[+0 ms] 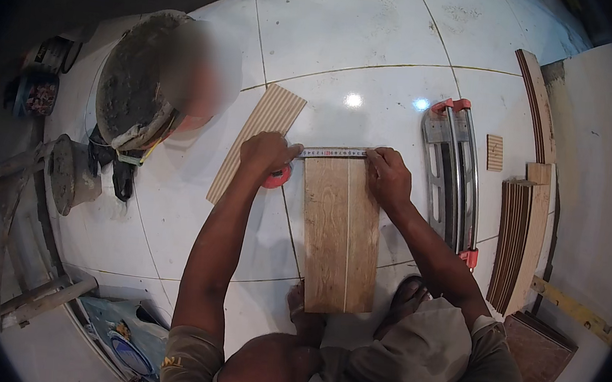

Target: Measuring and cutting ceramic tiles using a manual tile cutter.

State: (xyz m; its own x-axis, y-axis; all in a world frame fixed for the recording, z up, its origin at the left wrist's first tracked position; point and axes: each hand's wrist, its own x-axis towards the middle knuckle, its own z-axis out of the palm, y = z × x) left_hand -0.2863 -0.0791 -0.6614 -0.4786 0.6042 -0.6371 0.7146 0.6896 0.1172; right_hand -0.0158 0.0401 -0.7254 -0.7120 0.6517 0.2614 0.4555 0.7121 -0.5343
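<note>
A wood-patterned tile lies lengthwise in front of me, a pale line running down it. Across its far end stretches the white blade of a tape measure. My left hand is closed on the tape near the tile's left corner, and the red tape measure case shows under it. At the right corner, my right hand pinches the other part of the blade. A tile with a ribbed striped back lies at an angle beneath my left hand and forearm.
A tile cutter with metal rails stands to the right, beside a small striped offcut. Farther right are stacked tiles and a yellow level. At left sit a cement-smeared tub and a grey bucket.
</note>
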